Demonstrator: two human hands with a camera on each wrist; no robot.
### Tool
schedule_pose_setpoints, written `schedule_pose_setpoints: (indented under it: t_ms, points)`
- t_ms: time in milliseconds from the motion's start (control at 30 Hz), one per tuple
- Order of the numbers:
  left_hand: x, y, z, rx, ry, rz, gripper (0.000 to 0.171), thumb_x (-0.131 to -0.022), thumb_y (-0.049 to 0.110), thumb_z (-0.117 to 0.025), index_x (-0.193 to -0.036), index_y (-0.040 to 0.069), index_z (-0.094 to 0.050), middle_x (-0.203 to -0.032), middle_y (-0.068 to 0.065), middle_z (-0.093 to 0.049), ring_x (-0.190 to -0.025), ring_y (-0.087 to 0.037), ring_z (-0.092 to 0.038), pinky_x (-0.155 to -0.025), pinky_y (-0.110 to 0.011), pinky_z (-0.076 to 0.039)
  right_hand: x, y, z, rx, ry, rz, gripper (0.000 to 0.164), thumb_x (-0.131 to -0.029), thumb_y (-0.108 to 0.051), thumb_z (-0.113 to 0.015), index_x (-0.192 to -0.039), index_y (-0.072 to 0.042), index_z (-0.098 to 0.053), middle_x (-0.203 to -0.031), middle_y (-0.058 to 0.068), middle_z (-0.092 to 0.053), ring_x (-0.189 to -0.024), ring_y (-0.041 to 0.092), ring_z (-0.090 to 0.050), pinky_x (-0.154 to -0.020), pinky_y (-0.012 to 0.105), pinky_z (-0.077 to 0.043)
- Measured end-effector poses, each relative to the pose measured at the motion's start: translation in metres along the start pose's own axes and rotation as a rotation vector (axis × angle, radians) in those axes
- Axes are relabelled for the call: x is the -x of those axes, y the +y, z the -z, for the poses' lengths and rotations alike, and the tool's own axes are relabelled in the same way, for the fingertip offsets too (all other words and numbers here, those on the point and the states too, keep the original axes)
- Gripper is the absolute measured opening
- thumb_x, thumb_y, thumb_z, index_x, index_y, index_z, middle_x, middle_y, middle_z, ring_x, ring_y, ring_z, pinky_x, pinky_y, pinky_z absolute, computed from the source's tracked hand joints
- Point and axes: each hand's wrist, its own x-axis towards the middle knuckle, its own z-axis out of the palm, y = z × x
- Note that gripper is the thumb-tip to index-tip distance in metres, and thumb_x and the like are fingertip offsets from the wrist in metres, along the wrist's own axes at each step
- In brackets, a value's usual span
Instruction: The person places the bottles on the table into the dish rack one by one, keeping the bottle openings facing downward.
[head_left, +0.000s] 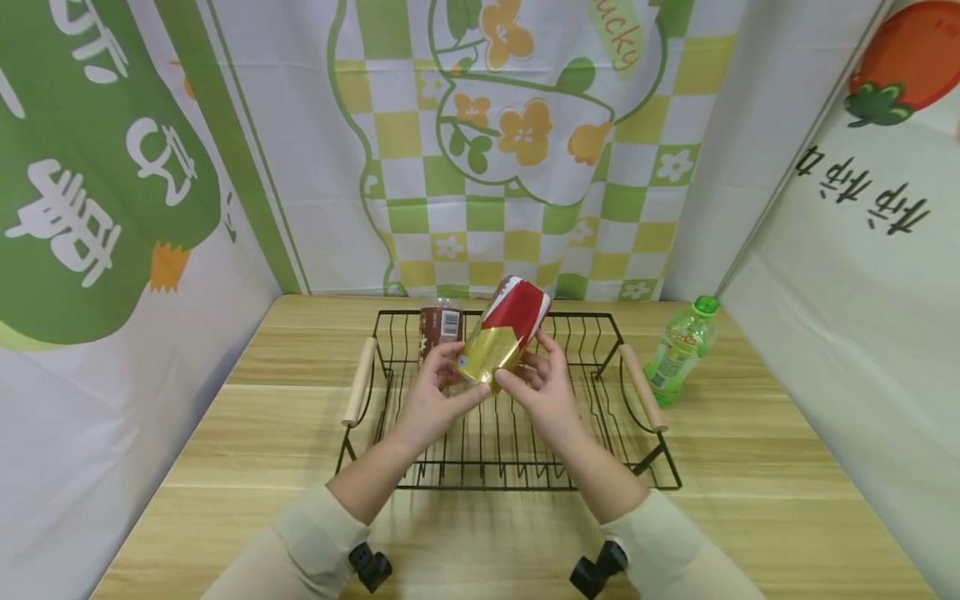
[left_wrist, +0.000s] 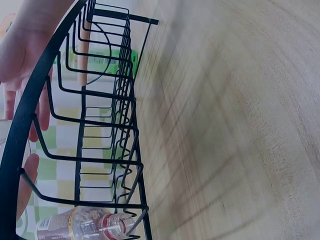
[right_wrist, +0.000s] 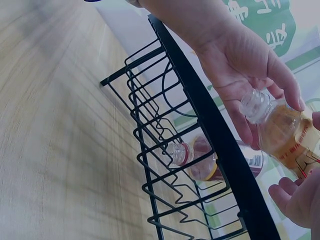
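A clear plastic bottle with a red and gold label [head_left: 513,321] is held tilted above the rack, its bare threaded neck [right_wrist: 256,106] pointing downward. My left hand [head_left: 438,398] grips it from the left, thumb in front. From the right, my right hand [head_left: 549,392] holds the same bottle with curled fingers and thumb. Below is a black wire dish rack [head_left: 525,488]. At its back left stands a second bottle, with a brown label [head_left: 435,325], neck down among the wires, seen also in the right wrist view as a brown-labelled bottle [right_wrist: 201,159].
Wooden handles [head_left: 361,382] flank the rack on both sides. To its right, a green bottle with a green cap [head_left: 678,350] stands on the wooden table [head_left: 757,475]. Printed curtains [head_left: 525,225] hang behind and at the sides.
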Motion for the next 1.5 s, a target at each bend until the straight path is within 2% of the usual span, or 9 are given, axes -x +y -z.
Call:
schedule_pose_setpoints:
  t_ms: [267,567,733,833,1033,1133,1200,1367,1500]
  points:
    - [0.003,-0.002,-0.004,-0.038,-0.011,0.033,0.067,-0.082,0.024,-0.078,-0.138,0.02,-0.041,-0.123,-0.012,-0.053,-0.113,-0.032,-0.058,-0.083,-0.04,-0.058,0.0,-0.001,-0.007,-0.037,0.011,0.008,0.09,-0.089,-0.008,-0.069,-0.154,-0.021,-0.008,-0.144,0.021,-0.041,-0.127,0.041,-0.052,-0.101,0.048,-0.05]
    - [0.006,-0.002,-0.004,-0.03,-0.054,0.037,0.069,-0.086,0.025,-0.074,-0.143,0.018,-0.035,-0.127,-0.017,-0.047,-0.119,-0.038,-0.055,-0.087,-0.044,-0.057,-0.001,-0.003,-0.005,-0.048,-0.014,-0.018,0.091,-0.088,-0.006,-0.068,-0.155,-0.027,-0.008,-0.144,0.019,-0.04,-0.126,0.036,-0.051,-0.099,0.045,-0.051]
    - [0.006,0.003,0.003,-0.02,-0.072,-0.004,0.071,-0.088,0.019,-0.072,-0.146,0.011,-0.032,-0.128,-0.02,-0.048,-0.122,-0.037,-0.052,-0.101,-0.047,-0.05,-0.007,-0.008,0.002,-0.012,-0.026,-0.011,0.092,-0.088,-0.006,-0.069,-0.155,-0.026,-0.009,-0.145,0.019,-0.038,-0.125,0.036,-0.051,-0.099,0.046,-0.051]
    - [0.005,0.006,0.015,-0.062,-0.056,-0.017,0.071,-0.091,0.02,-0.069,-0.149,0.008,-0.03,-0.136,-0.022,-0.045,-0.129,-0.039,-0.047,-0.108,-0.05,-0.044,-0.013,-0.012,0.008,0.031,-0.031,0.006,0.093,-0.087,-0.005,-0.068,-0.155,-0.024,-0.009,-0.144,0.022,-0.038,-0.123,0.039,-0.052,-0.097,0.045,-0.052]
    - [-0.002,0.006,0.055,-0.322,0.006,-0.008,0.064,-0.099,0.025,-0.056,-0.153,0.01,-0.026,-0.152,-0.019,-0.035,-0.141,-0.04,-0.033,-0.111,-0.062,-0.034,-0.028,-0.018,0.022,0.117,-0.06,-0.049,0.091,-0.09,-0.011,-0.068,-0.156,-0.028,-0.007,-0.145,0.02,-0.037,-0.127,0.039,-0.05,-0.097,0.045,-0.051]
    - [-0.007,0.0,0.077,-0.467,0.027,0.036,0.061,-0.101,0.027,-0.049,-0.154,0.006,-0.025,-0.156,-0.021,-0.029,-0.144,-0.041,-0.027,-0.115,-0.063,-0.027,-0.035,-0.017,0.026,0.152,-0.067,-0.072,0.091,-0.091,-0.011,-0.067,-0.156,-0.026,-0.006,-0.148,0.022,-0.034,-0.13,0.042,-0.048,-0.1,0.049,-0.05]
    - [-0.01,-0.007,0.091,-0.518,0.017,0.09,0.062,-0.102,0.028,-0.045,-0.155,0.004,-0.022,-0.158,-0.024,-0.022,-0.145,-0.043,-0.023,-0.116,-0.063,-0.024,-0.039,-0.013,0.026,0.18,-0.061,-0.08,0.092,-0.09,-0.01,-0.068,-0.157,-0.024,-0.006,-0.148,0.023,-0.034,-0.13,0.043,-0.048,-0.1,0.051,-0.05]
    - [-0.015,-0.024,0.112,-0.403,-0.021,0.255,0.069,-0.104,0.032,-0.038,-0.159,0.01,-0.002,-0.163,-0.024,-0.006,-0.148,-0.046,-0.013,-0.117,-0.063,-0.019,-0.048,-0.002,0.027,0.234,-0.046,-0.096,0.093,-0.09,-0.01,-0.068,-0.157,-0.024,-0.006,-0.145,0.025,-0.033,-0.13,0.045,-0.048,-0.102,0.053,-0.048]
    - [-0.014,-0.035,0.116,-0.283,-0.044,0.321,0.071,-0.105,0.033,-0.038,-0.159,0.017,0.005,-0.165,-0.018,-0.002,-0.15,-0.042,-0.012,-0.119,-0.061,-0.02,-0.052,0.009,0.028,0.261,-0.041,-0.101,0.093,-0.091,-0.01,-0.067,-0.158,-0.022,-0.005,-0.144,0.026,-0.033,-0.131,0.046,-0.047,-0.103,0.052,-0.048]
